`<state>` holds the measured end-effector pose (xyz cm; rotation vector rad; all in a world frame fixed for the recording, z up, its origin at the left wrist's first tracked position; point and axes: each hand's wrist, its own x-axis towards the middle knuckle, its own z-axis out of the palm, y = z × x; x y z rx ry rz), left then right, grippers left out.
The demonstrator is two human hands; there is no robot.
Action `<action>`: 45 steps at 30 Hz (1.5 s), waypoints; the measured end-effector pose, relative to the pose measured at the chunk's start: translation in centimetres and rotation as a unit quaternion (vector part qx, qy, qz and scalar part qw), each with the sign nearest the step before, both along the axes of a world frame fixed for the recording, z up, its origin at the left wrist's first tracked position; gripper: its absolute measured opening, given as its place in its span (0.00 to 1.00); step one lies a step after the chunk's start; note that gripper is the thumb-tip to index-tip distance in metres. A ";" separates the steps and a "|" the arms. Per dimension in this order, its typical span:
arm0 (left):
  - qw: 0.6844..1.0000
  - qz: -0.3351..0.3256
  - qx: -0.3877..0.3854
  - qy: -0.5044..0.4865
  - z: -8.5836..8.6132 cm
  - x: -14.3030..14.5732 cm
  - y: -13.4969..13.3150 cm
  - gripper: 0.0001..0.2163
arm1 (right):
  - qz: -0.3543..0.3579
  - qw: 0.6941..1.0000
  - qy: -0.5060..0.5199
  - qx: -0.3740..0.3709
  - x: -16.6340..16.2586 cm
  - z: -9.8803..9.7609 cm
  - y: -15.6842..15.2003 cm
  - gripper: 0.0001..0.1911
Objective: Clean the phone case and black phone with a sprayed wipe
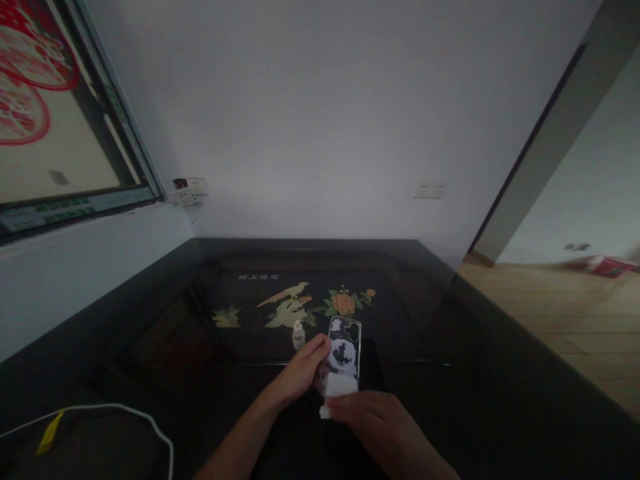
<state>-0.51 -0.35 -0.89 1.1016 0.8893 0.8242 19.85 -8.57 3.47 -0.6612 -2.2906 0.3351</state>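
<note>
My left hand (pixel 301 372) grips the left edge of a clear phone case (pixel 344 350) with a black-and-white pattern, holding it over the dark table. My right hand (pixel 376 417) presses a white cloth or tissue (pixel 338 392) against the near end of the case, fingers closed on it. A small clear bottle with a white cap (pixel 299 335) stands upright on the table just left of the case, beyond my left hand.
The black lacquered table (pixel 450 373) has an inlaid picture of a bird and flowers (pixel 300 305). A white cable (pixel 125 410) with a yellow tag lies at the near left. A window is at left, wall sockets behind, wooden floor at right.
</note>
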 end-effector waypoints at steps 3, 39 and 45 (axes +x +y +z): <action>1.000 0.002 0.000 0.020 -0.2 -0.1 -0.1 0.22 | 0.048 0.996 0.006 -0.072 0.2 0.7 -1.0 0.18; 0.998 0.031 0.036 0.052 0.4 0.0 0.0 0.24 | -0.005 0.984 -0.013 -0.179 -0.4 0.3 -0.3 0.19; 0.998 0.013 0.050 0.044 0.4 -0.1 -0.1 0.21 | -0.099 0.947 0.083 -0.293 0.4 1.9 0.0 0.17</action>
